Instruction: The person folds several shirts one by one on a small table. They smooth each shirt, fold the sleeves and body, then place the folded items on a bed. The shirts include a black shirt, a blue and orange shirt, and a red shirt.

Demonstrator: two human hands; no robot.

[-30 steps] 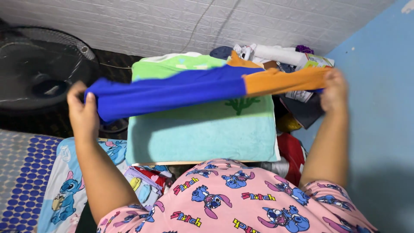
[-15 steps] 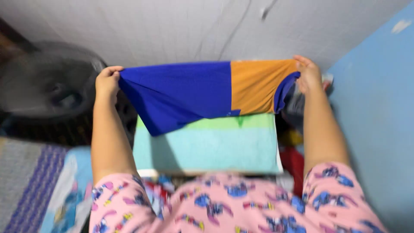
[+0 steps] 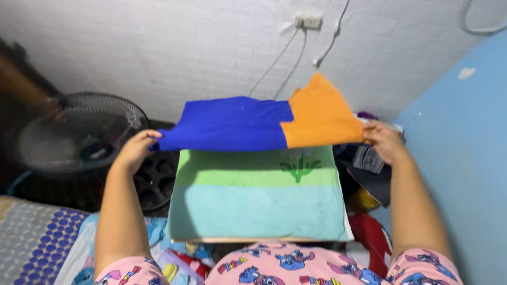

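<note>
1. Right under the cloth you've got a towel striped green and pale aqua, with a little dark green cactus print near its far right end. It lies flat over a board-like counter whose thin wooden edge just peeks out at the near side.
2. To your left there's a black floor fan lying tilted against the dark floor, and nearer you a blue dotted mat plus a light blue cartoon-print sheet.
3. To your right, squeezed between the towel and the blue wall, sits a jumble of clothes and bags, with something red lower down.
4. On the white brick-pattern wall behind, a white outlet has cords hanging from it.
5. Hard to read: the jumble on the right is mostly dark and half covered by your arm, so I can't tell the single items. The far end of the towel is hidden behind the cloth.
6. The shirt is royal blue on the left and orange on the right, folded into a flat band, its orange corner flipped up. It hangs in the air just above the towel's far end, not touching it as far as I can see.
7. Your left hand pinches the blue end, your right hand pinches the orange end, both fingers closed on the fabric, arms stretched wide apart.
</note>
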